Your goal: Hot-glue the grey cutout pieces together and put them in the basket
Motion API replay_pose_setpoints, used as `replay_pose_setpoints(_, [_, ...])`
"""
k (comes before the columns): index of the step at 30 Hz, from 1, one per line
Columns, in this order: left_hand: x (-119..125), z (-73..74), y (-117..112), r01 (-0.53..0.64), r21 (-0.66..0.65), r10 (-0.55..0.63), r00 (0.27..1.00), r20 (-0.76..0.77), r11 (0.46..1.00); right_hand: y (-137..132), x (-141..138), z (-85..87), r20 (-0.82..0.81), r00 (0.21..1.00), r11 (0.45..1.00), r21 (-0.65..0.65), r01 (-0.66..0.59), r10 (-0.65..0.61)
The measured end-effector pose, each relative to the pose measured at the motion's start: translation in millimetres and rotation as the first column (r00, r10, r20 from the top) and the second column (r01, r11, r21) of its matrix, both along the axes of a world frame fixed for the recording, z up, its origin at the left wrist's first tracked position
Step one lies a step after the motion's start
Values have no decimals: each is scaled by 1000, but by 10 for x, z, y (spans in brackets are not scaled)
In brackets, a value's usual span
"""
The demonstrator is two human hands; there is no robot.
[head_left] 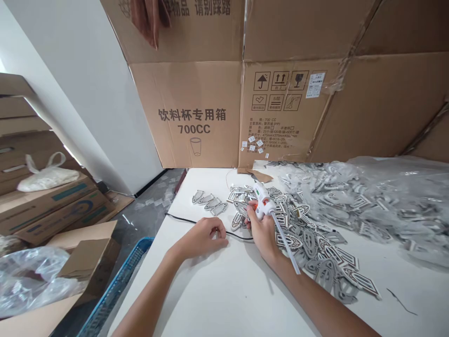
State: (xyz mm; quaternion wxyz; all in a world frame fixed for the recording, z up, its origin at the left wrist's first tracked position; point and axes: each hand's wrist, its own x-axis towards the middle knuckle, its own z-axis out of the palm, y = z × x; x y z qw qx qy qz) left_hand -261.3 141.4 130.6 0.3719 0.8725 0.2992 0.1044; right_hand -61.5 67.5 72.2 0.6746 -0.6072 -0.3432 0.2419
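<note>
A white hot glue gun (264,202) is gripped in my right hand (261,229), with its nozzle pointing away from me. A long translucent glue stick (286,243) juts from its rear, back over my forearm. My left hand (203,238) rests on the table, fingers curled in; whatever they hold, if anything, is hidden. Beyond it lie several grey frame-shaped pieces (209,202) in a small row. A heap of white and grey patterned cutout pieces (308,238) spreads under and right of the glue gun. A black cord (180,218) runs across the table behind my left hand.
Large cardboard boxes (199,89) form a wall behind the white table (217,299). Clear plastic bags with more pieces (358,196) cover the right back. A blue plastic basket (115,285) and open carton (94,262) stand left. A brown cloth (147,21) hangs above.
</note>
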Motion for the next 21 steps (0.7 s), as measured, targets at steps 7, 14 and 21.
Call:
replay_pose_setpoints(7, [33,7,8,-112,-256,212,890,404,960,-56,-140,165,-37,998,996,82,-47,50])
replay_pose_setpoints(14, [107,-28,-57,-227,-382,411,750,518,896,-54,-278,58,-74,984,983,108,-151,159])
replay_pose_setpoints(21, [187,-81,-108,-311,-306,432,735,523,900,-145,-341,178,-41,971,970,66,-233,236])
